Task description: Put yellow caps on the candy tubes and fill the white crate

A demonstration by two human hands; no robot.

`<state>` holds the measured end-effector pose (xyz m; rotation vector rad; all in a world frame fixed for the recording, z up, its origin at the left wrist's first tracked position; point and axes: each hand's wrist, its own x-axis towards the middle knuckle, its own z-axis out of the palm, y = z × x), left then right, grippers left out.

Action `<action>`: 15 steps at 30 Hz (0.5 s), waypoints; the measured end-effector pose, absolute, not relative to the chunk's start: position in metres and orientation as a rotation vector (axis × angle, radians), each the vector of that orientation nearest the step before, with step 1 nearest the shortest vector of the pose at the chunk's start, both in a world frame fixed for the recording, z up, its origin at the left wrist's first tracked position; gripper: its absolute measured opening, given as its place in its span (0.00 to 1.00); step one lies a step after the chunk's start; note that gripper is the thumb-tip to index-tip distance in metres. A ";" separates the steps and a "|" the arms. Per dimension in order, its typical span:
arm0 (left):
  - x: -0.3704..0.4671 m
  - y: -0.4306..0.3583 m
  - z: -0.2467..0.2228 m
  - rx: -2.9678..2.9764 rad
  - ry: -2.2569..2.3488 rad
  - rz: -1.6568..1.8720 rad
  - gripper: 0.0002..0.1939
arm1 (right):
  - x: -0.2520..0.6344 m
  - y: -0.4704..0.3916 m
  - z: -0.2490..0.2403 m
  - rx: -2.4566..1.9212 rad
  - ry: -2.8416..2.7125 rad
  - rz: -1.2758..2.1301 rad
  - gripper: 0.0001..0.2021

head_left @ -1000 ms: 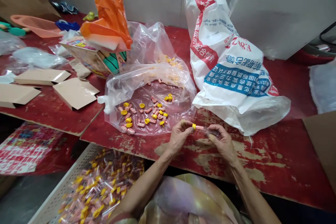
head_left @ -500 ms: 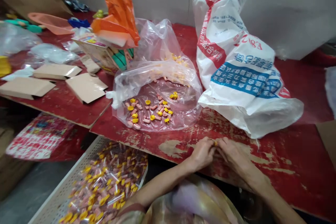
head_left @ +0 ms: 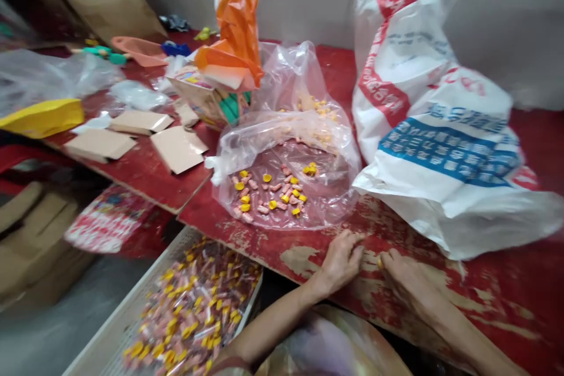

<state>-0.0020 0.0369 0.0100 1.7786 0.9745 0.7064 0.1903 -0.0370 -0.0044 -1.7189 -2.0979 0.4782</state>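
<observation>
My left hand (head_left: 341,261) is over the front edge of the red table, fingers loosely bent and thumb a little apart, with nothing visible in it. Just to its right, my right hand (head_left: 399,270) is closed, pinching a small yellow cap (head_left: 379,262) whose lower part is hidden by the fingers. Beyond both hands lies a clear plastic bag (head_left: 326,211), its mouth spread toward me. Several yellow caps (head_left: 272,204) and pink candy-like pieces (head_left: 263,210) are scattered in the bag's mouth.
A perforated white crate (head_left: 108,329) below the table holds many yellow-capped clear tubes (head_left: 189,305) with pink contents. A large white printed sack (head_left: 445,147) stands right. Left are flat cardboard boxes (head_left: 178,148), an orange bag (head_left: 238,17) and a yellow packet (head_left: 44,118).
My hands, together around a small yellow piece before, have moved apart. The yellow piece stays with my right hand. The view has turned left, shifting everything rightward.
</observation>
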 end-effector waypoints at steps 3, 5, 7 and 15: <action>-0.001 0.031 0.010 1.743 0.907 0.698 0.13 | 0.177 -0.037 0.008 -1.678 -2.090 0.572 0.08; -0.003 0.029 0.007 1.699 0.877 0.660 0.13 | 0.160 -0.038 0.010 -1.676 -2.021 0.559 0.07; -0.009 0.030 0.005 1.589 0.870 0.578 0.14 | 0.139 -0.040 0.009 -1.571 -1.878 0.514 0.07; -0.126 0.036 0.027 1.193 1.308 0.434 0.24 | 0.174 -0.036 0.018 -1.579 -1.621 0.142 0.13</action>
